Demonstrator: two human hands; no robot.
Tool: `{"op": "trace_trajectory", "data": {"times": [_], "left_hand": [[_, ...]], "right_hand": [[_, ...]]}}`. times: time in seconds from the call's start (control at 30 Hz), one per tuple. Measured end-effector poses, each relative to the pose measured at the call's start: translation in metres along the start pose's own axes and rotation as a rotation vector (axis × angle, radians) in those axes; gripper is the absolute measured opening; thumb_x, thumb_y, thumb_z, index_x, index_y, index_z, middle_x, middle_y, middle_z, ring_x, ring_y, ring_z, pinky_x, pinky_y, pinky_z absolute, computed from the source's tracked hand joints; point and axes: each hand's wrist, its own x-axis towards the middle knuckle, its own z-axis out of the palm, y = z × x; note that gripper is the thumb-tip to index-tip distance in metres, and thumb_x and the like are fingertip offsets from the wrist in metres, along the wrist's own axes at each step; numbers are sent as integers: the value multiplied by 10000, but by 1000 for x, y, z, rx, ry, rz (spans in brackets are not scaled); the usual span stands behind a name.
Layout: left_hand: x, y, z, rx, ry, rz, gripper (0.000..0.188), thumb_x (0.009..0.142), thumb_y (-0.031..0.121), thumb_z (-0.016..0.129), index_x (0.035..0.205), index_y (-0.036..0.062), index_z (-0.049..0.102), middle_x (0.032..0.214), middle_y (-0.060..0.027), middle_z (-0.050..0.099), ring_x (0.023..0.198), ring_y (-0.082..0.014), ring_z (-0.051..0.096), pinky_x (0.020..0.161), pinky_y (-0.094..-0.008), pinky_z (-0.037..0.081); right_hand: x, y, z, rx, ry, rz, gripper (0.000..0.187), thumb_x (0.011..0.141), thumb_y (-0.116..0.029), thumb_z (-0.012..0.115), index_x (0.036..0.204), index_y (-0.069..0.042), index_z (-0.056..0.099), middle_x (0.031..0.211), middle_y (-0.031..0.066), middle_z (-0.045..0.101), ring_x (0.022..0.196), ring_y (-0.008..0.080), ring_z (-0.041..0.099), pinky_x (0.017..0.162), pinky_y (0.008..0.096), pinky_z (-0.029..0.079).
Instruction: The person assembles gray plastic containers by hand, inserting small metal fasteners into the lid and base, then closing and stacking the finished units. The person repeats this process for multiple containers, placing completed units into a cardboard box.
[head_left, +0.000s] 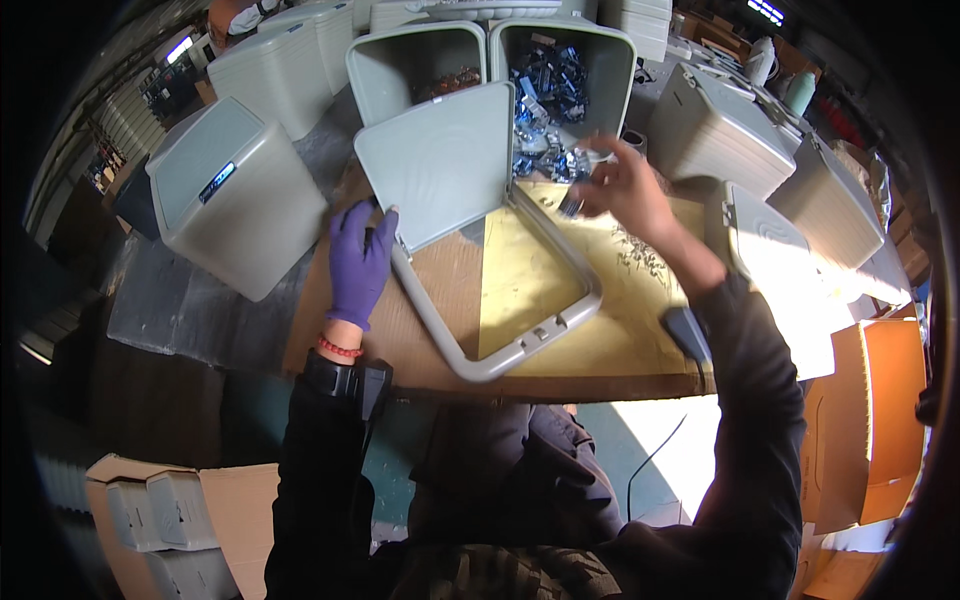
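Left hand (360,262): gloved, flat against the lid assembly (470,230), no closed grip.
Right hand (625,190): grip pinched on a small dark part (572,207).
Lid assembly: on the surface (640,340); likely light, stiff plastic; hold by the frame rim.

Looked like a workshop or small assembly plant. Showed many identical grey plastic lidded bins (232,190) crowded across the upper frame, an open grey bin heaped with small blue-and-silver metal parts (553,85) at top centre, a cardboard-covered workbench (640,340) mid-frame, and brown cardboard cartons (868,420) stacked at lower right and lower left.
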Motion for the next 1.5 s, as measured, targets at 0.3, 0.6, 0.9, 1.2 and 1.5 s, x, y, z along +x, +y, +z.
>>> {"op": "trace_trajectory", "data": {"times": [0.3, 0.6, 0.9, 1.2, 1.5], "left_hand": [[-18, 82, -51, -57, 23, 101, 352, 990, 68, 612, 1335, -2, 592, 1333, -161, 612, 1192, -315, 600, 1040, -402, 462], [-103, 169, -12, 118, -499, 217, 985, 876, 569, 674, 1529, -66, 299, 1427, -291, 478, 1132, -436, 570, 1060, -499, 412], [-73, 156, -39, 130, -550, 282, 217, 947, 291, 631, 956, 87, 555, 898, -141, 610, 812, -317, 650, 621, -423, 506], [-21, 150, -107, 315, -270, 589, 281, 851, 415, 708, 931, 161, 616, 779, -8, 561, 671, -222, 585, 594, -383, 465], [-32, 155, -115, 6, -813, 314, 292, 909, 363, 708, 929, 97, 588, 694, -93, 630, 614, -302, 650, 563, -427, 496]], "right_hand": [[-135, -3, 76, 258, -176, 410, 195, 944, 17, 678, 1127, 85, 668, 834, 104, 726, 745, 119, 700, 684, 266, 589], [-126, -28, 76, -436, -247, 16, 799, 793, -182, 817, 1442, 19, 396, 1044, 210, 694, 897, 376, 660, 832, 439, 536], [-124, -23, 68, -921, -347, -832, 536, 934, -332, 648, 1294, 44, 520, 1064, 159, 641, 978, 293, 615, 954, 392, 481], [-127, -74, 126, -26, 88, -701, 942, 690, -294, 954, 1401, -5, 409, 1025, 106, 696, 729, 183, 667, 693, 308, 560], [-131, -56, 106, -46, -213, -648, 1107, 722, -137, 945, 1546, -18, 215, 797, 70, 628, 732, 129, 627, 642, 252, 471]]}}
